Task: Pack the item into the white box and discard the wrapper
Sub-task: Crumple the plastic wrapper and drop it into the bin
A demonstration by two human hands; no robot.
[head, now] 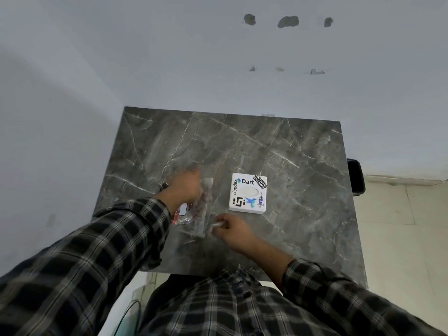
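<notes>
Right hand (232,227) pinches crinkly clear wrapper (202,209); left hand (186,185) blurred, grip unclear.
</notes>
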